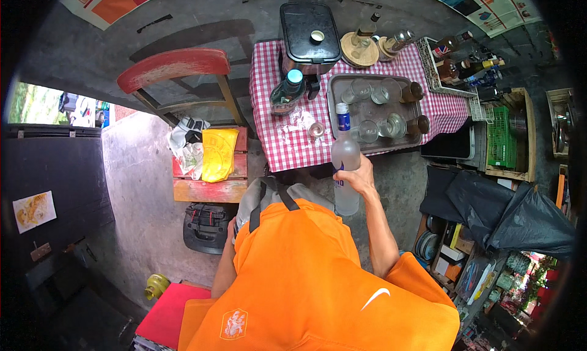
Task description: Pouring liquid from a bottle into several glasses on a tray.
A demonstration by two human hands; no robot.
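Note:
A tall frosted bottle with a blue neck [347, 148] is upright in my right hand [361, 176], whose fingers wrap round its middle. It stands out in front of the near edge of a table with a red-checked cloth [275, 149]. Just beyond the bottle, a brown tray [339, 85] carries several glasses, some clear and some amber. Left of the bottle are a small clear glass [316, 130] and a dark bottle with a turquoise cap [288, 93]. Down by my trousers, my left hand [232, 230] is mostly hidden, so its fingers do not show.
At the table's back stand a black-lidded appliance [310, 30] and bottles on wooden boards [359, 50]. A white basket [449, 82] of bottles sits at right. A red chair [211, 191] holds a yellow bag [219, 155]; a black case [205, 227] is beside it.

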